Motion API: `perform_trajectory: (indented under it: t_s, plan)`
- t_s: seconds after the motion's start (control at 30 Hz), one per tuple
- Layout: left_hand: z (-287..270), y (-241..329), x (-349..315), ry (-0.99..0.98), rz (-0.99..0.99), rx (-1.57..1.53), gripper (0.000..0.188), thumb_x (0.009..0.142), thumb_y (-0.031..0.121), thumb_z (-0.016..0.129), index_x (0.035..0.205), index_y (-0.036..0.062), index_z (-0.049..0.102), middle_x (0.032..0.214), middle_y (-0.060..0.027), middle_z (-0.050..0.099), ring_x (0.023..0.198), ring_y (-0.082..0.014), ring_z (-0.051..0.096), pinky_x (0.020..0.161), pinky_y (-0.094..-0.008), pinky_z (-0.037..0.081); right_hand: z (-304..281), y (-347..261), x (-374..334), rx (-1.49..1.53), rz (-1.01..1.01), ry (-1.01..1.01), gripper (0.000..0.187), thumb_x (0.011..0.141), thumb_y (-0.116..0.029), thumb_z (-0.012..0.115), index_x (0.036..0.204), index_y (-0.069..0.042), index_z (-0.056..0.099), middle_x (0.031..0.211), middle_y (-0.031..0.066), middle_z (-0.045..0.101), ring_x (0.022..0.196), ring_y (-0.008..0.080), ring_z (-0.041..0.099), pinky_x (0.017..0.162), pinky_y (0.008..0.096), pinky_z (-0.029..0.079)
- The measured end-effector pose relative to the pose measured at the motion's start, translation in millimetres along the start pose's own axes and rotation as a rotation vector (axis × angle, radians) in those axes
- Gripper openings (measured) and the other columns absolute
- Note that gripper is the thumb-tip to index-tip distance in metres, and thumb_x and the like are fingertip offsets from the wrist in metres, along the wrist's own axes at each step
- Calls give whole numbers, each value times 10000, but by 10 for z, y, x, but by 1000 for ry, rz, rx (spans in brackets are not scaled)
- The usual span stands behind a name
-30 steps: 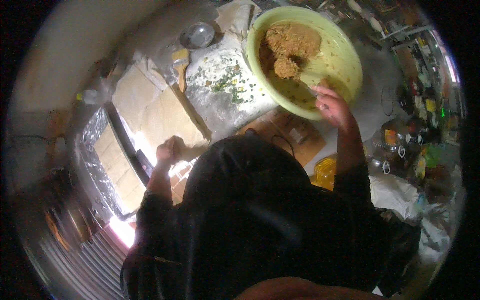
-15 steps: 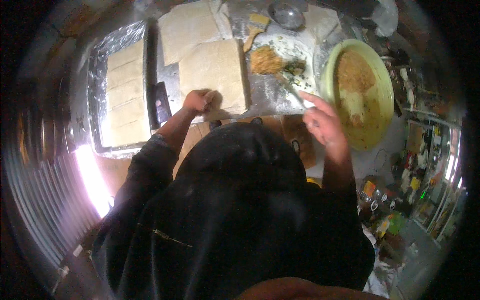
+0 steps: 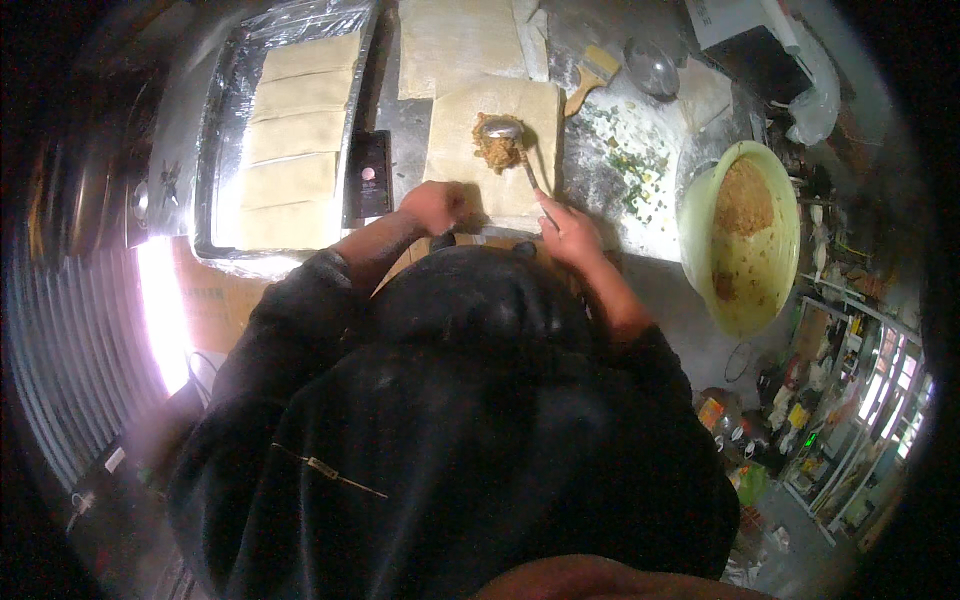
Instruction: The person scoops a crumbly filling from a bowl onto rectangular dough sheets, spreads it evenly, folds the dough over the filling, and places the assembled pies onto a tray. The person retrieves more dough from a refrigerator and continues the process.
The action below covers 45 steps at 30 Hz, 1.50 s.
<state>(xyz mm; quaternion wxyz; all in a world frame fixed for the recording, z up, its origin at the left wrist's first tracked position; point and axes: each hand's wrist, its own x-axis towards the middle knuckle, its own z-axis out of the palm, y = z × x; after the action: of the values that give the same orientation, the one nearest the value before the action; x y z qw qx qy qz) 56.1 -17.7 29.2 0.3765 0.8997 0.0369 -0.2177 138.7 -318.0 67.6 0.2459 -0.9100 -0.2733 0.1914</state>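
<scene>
A square stack of pale dough sheets (image 3: pixel 456 112) lies in front of me. On its top sits a lump of brownish, crumbly filling (image 3: pixel 490 153). My right hand (image 3: pixel 572 238) grips a long-handled metal spoon (image 3: pixel 503 128), whose bowl rests on the filling. At the stack's near left corner is my left hand (image 3: pixel 435 208), its fingers curled closed; what they hold, if anything, is hidden.
Left stands a plastic-lined tray (image 3: pixel 215 150) with several dough strips (image 3: pixel 300 135). A dark phone-like slab (image 3: pixel 371 175) lies beside it. Further right are a brush (image 3: pixel 592 77), a clear bowl (image 3: pixel 650 68), flour with chopped greens (image 3: pixel 640 170) and a yellow-green tub (image 3: pixel 705 225) of filling.
My right hand has swung left, carrying the spoon and filling from over the floured area onto the dough stack. My left hand stays closed by the stack's near edge. The view has shifted.
</scene>
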Motion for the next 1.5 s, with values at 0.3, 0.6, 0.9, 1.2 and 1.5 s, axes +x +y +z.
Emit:
perform_trajectory:
  t_s: [0.3, 0.6, 0.9, 1.2, 1.5]
  plan:
    - [35, -153, 110, -72, 141, -360, 293, 912, 381, 672, 1001, 104, 713, 923, -127, 747, 855, -272, 708, 807, -408, 547, -380, -545, -230, 199, -26, 159, 527, 995, -157, 641, 1509, -200, 532, 914, 137, 724, 800, 296, 711, 748, 376, 567]
    - [-115, 23, 45, -133, -11, -481, 298, 916, 388, 666, 954, 97, 716, 875, -122, 742, 797, -247, 693, 778, -396, 548, -697, -683, -259, 387, 375, -50, 384, 1052, -169, 566, 1433, -150, 608, 697, 3, 580, 584, 104, 537, 535, 296, 463]
    - [55, -111, 134, -56, 62, -340, 274, 927, 365, 646, 1011, 114, 720, 943, -118, 754, 866, -243, 707, 811, -389, 542, -461, -691, 271, 500, 427, -105, 356, 978, -233, 660, 1310, -105, 689, 830, 95, 712, 670, 201, 658, 668, 359, 555]
    - [81, -118, 27, 42, 134, -298, 251, 890, 379, 645, 944, 139, 696, 914, -124, 733, 840, -280, 683, 781, -409, 527, -786, -673, -2, 266, 355, -153, 382, 1021, -251, 626, 1365, -88, 652, 1014, 131, 752, 858, 206, 695, 806, 362, 558]
    - [161, -211, 129, 0, 87, -303, 331, 883, 447, 651, 1006, 145, 705, 991, -144, 738, 944, -343, 697, 824, -443, 536, -700, -894, 43, 28, 28, -104, 360, 980, -205, 639, 1317, -83, 666, 1118, 247, 719, 973, 379, 723, 861, 408, 560]
